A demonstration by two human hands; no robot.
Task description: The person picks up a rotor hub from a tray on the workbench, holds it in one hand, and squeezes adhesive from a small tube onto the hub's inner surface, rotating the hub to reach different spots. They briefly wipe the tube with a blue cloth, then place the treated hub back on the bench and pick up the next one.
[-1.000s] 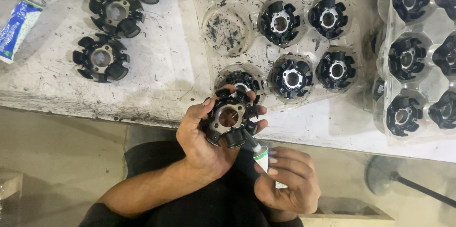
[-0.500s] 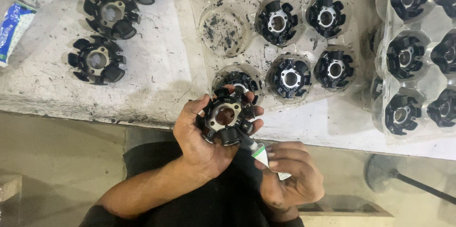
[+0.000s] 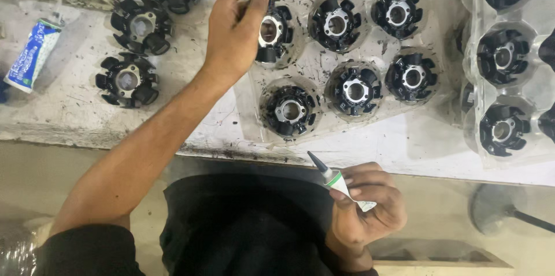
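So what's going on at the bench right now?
A person's left hand is at a black round part sitting in a pocket of the clear plastic tray, fingers on its edge. The right hand holds a small tube with a dark pointed nozzle near the body. More black parts fill the tray; three loose parts lie beside it.

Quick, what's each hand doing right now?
Left hand: closed, fingers pinching a black stator core in the clear plastic tray.
Right hand: closed, holding a small glue tube, nozzle pointing up.
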